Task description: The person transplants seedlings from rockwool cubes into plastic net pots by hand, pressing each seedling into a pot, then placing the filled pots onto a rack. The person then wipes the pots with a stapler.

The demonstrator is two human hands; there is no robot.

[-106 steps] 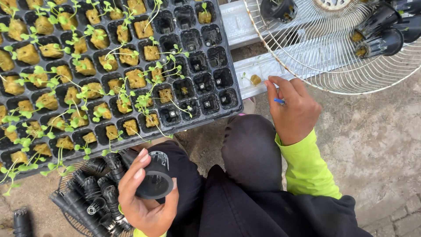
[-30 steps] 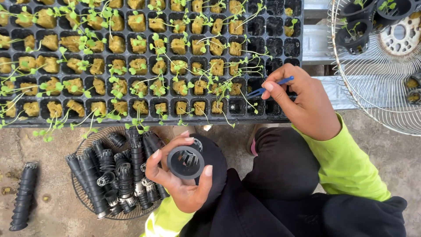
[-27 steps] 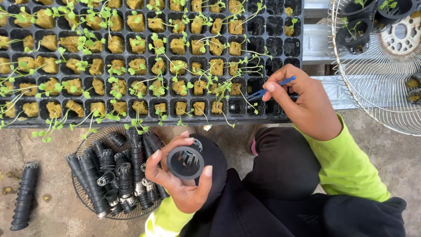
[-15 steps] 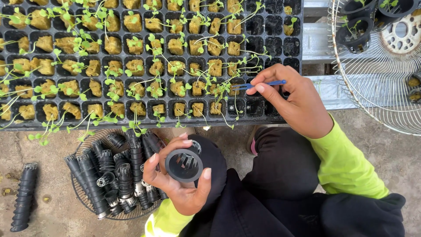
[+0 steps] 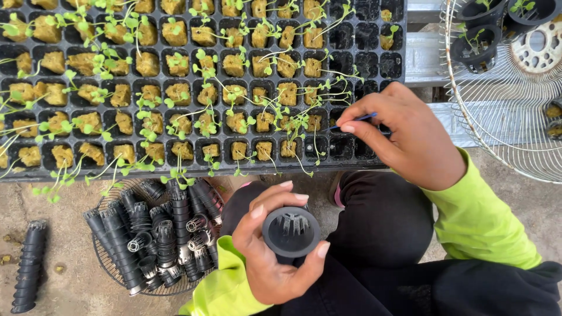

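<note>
View from above of a seated person in a lime-green top and dark trousers. The left hand (image 5: pixel 270 257) is curled around a black net cup (image 5: pixel 291 232), fingers and thumb wrapped about its rim, the open mouth facing up; the cup sits just above the lap, near the bottom middle of the view. The right hand (image 5: pixel 407 137) pinches a thin blue tool (image 5: pixel 354 120) between thumb and fingertips, closed tightly on it, with the tip reaching over the near right corner of a black seedling tray (image 5: pixel 374 64). The tray fills the top of the view; most cells hold a tan sponge cube (image 5: pixel 264 150) with small green sprouts (image 5: pixel 202 58), while the cells at the right end are bare. Below the tray, left of the cup, a round wire basket (image 5: pixel 111 266) holds stacks of more net cups (image 5: pixel 167 234). One further stack (image 5: pixel 28 266) lies on the concrete floor at far left. At the right, a wire fan guard (image 5: pixel 497 111) carries a few cups with sprouts.
</note>
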